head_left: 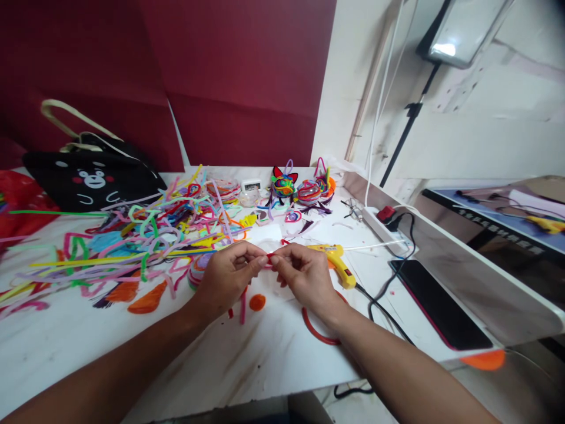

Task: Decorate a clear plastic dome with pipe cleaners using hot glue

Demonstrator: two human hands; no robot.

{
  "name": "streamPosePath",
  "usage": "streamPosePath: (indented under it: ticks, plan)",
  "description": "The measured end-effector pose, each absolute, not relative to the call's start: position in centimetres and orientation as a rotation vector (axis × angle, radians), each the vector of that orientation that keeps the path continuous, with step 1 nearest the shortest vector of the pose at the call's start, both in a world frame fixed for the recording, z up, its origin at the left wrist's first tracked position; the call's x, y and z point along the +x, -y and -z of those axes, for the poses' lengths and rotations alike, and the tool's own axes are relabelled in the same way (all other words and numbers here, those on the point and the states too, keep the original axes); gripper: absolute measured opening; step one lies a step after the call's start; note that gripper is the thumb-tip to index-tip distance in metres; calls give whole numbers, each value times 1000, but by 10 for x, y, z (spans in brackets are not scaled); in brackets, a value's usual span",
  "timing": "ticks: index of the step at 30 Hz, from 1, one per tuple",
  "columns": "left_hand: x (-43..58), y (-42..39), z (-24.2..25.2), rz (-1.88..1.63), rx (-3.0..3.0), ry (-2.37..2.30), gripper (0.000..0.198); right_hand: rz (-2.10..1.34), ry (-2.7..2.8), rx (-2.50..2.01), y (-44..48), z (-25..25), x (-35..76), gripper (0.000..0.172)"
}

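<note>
My left hand (230, 275) and my right hand (305, 272) meet over the middle of the white table (198, 371). Fingertips of both pinch a short red strip (269, 259), mostly hidden between them. Just beyond my right hand lies a yellow glue gun (339, 262). Under my right wrist is a red ring (314, 330), partly covered. An orange round piece (257, 302) and a pink stick (243, 307) rest on the table below the fingers. A coiled colourful piece (194, 272) shows behind my left hand.
Many fuzzy coloured stems (163, 221) spread across the left. Decorated balls (283, 184) stand at the back. On the right are a power strip (383, 231), cables and a black phone (441, 303). A black bag (92, 179) stands back left.
</note>
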State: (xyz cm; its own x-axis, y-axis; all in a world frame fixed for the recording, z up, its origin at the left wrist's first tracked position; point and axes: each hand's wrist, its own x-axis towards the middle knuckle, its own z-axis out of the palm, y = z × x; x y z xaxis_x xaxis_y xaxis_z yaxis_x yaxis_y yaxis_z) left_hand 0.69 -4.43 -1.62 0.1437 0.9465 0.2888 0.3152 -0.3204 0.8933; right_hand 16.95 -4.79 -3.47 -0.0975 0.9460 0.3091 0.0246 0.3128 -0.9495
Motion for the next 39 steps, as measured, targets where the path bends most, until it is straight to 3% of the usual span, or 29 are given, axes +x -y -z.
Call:
streamPosePath:
  ticks: [11,18,20,24,32,39]
  plan:
    - [3,40,20,-1181,1922,-1271,15,-1176,1403,-922,43,37,169,16]
    - [1,39,22,-1170,2314,-1254,18,-513,1872,-1080,42,39,176,12]
    - [1,40,22,-1176,2368,-1239,19,-458,1902,-1077,43,38,176,12]
    - [3,42,19,-1233,2428,-1204,18,-550,1880,-1070,44,38,176,12]
    - [2,43,16,-1327,2514,-1189,14,-1045,1620,-1065,43,34,176,14]
    - [1,44,16,-1291,2509,-1201,13,-1022,1650,-1053,45,29,177,16]
